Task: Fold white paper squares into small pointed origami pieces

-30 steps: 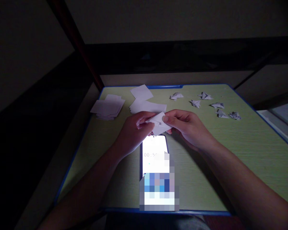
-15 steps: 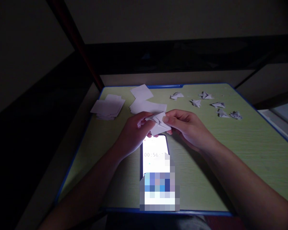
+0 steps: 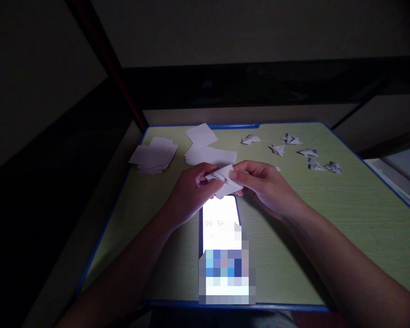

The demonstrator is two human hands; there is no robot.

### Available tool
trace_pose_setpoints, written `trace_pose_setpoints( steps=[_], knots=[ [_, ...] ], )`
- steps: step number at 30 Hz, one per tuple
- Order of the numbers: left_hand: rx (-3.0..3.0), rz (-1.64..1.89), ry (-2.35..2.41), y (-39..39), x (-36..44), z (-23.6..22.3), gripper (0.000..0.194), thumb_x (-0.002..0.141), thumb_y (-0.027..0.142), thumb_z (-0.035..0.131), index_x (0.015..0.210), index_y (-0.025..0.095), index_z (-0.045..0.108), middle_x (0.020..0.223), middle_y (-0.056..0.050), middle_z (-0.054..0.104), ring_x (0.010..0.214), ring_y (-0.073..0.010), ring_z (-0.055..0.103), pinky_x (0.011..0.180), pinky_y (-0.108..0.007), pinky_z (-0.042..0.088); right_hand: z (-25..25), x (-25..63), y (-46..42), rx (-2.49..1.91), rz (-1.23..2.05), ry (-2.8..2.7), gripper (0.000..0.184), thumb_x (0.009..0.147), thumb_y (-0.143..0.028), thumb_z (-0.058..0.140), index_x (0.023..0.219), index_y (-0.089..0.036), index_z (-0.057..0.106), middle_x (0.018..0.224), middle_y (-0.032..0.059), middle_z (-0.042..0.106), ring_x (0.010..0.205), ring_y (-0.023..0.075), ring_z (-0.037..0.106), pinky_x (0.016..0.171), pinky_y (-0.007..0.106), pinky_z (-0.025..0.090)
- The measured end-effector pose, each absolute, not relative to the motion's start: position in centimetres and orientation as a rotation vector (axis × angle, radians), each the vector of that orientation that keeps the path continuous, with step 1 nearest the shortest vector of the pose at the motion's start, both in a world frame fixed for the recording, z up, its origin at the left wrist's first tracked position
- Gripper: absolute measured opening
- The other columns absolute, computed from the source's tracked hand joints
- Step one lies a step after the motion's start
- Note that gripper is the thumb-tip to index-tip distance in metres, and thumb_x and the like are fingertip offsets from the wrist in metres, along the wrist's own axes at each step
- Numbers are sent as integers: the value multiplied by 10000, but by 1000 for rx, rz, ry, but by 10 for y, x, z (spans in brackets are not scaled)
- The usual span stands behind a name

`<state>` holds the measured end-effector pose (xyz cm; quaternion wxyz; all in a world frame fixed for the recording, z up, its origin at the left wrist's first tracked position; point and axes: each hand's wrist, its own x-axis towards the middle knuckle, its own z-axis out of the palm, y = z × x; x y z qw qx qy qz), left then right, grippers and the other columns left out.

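Note:
Between my two hands is a small piece of folded white paper (image 3: 225, 186), held above the top end of a lit phone (image 3: 220, 212). My left hand (image 3: 193, 193) grips its left side, with the thumb lying across the folds. On the right side, my right hand (image 3: 268, 184) pinches the paper, thumb pressed on its upper face. Fingers under the paper are mostly hidden. The phone lies on the green table (image 3: 150, 269) and shows timer digits; its lower part is blurred out.
A stack of white paper sheets (image 3: 153, 155) lies at the back left, more sheets (image 3: 208, 154) at the back middle. Several folded paper figures (image 3: 290, 139) are scattered at the back right. The table has a blue edge (image 3: 102, 232). Beyond its right side are pale flat objects (image 3: 406, 168).
Both hands keep hold of the paper, and the thumbs have shifted slightly on its folds. The whole view has tilted a little, so the table sits slightly lower.

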<state>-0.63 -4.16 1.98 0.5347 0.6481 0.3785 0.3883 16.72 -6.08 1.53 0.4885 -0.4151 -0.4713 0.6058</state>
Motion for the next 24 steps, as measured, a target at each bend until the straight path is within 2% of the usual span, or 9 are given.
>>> trace_pose_setpoints(
  steps=[7, 13, 17, 20, 24],
  knots=[
    [1535, 928, 889, -43, -7, 26, 143, 704, 154, 630, 846, 140, 623, 741, 1, 657, 602, -98, 601, 488, -184, 483, 14, 168, -61, -1014, 1466, -1137, 196, 728, -334, 770, 717, -159, 683, 558, -31, 565, 505, 74, 461, 513, 233, 321],
    [1454, 914, 898, -40, -10, 24, 177, 790, 269, 527, 855, 144, 634, 611, 11, 605, 507, -99, 574, 475, -215, 478, 16, 169, -60, -1026, 1440, -1116, 201, 700, -325, 783, 701, -155, 675, 564, -28, 574, 507, 79, 471, 514, 237, 330],
    [1511, 907, 897, -41, -6, 24, 93, 758, 189, 555, 821, 151, 611, 667, 14, 622, 536, -86, 588, 468, -179, 484, 16, 168, -61, -1021, 1432, -1138, 215, 699, -340, 787, 711, -155, 677, 562, -31, 569, 504, 78, 466, 509, 239, 320],
    [1504, 913, 891, -42, -5, 24, 104, 733, 177, 607, 832, 143, 608, 726, 0, 639, 581, -94, 605, 456, -169, 495, 15, 168, -62, -1011, 1436, -1140, 213, 708, -342, 783, 717, -157, 678, 561, -32, 567, 501, 76, 458, 506, 240, 312],
    [1474, 932, 891, -41, -5, 22, 113, 712, 151, 625, 822, 135, 608, 706, 8, 621, 582, -92, 594, 439, -160, 490, 14, 167, -62, -1013, 1438, -1138, 219, 712, -343, 783, 719, -152, 677, 568, -27, 573, 506, 75, 459, 507, 242, 309]
  ],
)
